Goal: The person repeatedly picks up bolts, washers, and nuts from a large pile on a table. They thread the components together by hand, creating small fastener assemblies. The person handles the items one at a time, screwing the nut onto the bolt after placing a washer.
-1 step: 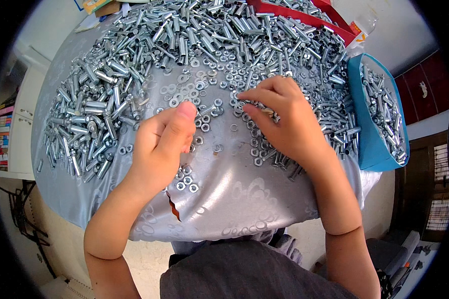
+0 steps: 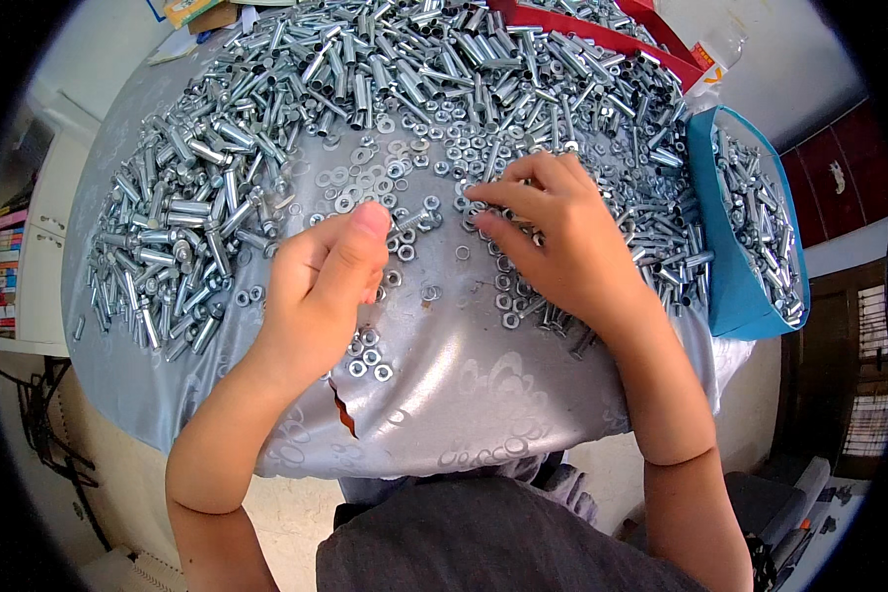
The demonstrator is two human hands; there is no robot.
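Note:
My left hand [image 2: 321,271] is closed, thumb on top, around a bolt [image 2: 410,219] whose threaded end pokes out to the right. To the right, my right hand [image 2: 562,222] reaches over a cluster of nuts [image 2: 464,155] and washers, its thumb and index fingertip a little apart. A small nut or washer shows near those fingertips; I see no clear grip on it. Flat washers [image 2: 365,181] lie just beyond my left hand. More loose nuts [image 2: 369,355] lie beside my left wrist.
Assembled sleeve bolts [image 2: 178,212] pile up at the left, and metal sleeves [image 2: 414,74] heap along the back. A blue bin [image 2: 725,237] of bolts stands at the right, a red tray [image 2: 602,39] at the back right. The grey tablecloth [image 2: 444,395] has a tear near me.
The thumb and index finger of my right hand have shifted very slightly to the left. My left hand and the bolt stay in place.

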